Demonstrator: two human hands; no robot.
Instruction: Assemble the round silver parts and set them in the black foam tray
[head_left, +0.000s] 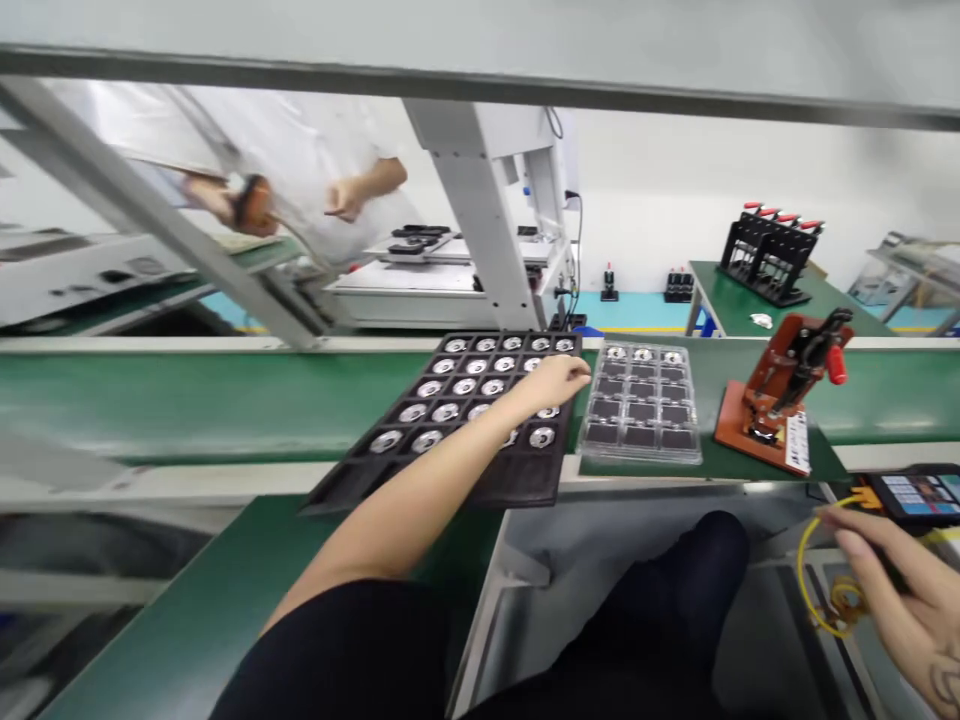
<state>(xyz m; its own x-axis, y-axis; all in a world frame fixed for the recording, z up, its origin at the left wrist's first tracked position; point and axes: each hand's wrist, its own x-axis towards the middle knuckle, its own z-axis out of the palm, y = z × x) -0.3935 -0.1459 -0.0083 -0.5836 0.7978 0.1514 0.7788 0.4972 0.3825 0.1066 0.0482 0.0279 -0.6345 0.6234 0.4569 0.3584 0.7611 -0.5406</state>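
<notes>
My left hand is over the right edge of a black tray that holds rows of shiny round metal-looking parts. Its fingers are curled together, and whatever they may hold is hidden. Just right of the fingertips lies a clear plastic tray with square pockets; round parts sit in its far row. At the lower right my right hand hangs with thumb and forefinger slightly apart and nothing visible between them. A yellow cable loops by its fingertips.
An orange-brown toggle clamp fixture with a red-tipped handle stands right of the clear tray. A device with a lit screen lies beyond my right hand. A grey frame post rises behind the green bench. Across it, a person works.
</notes>
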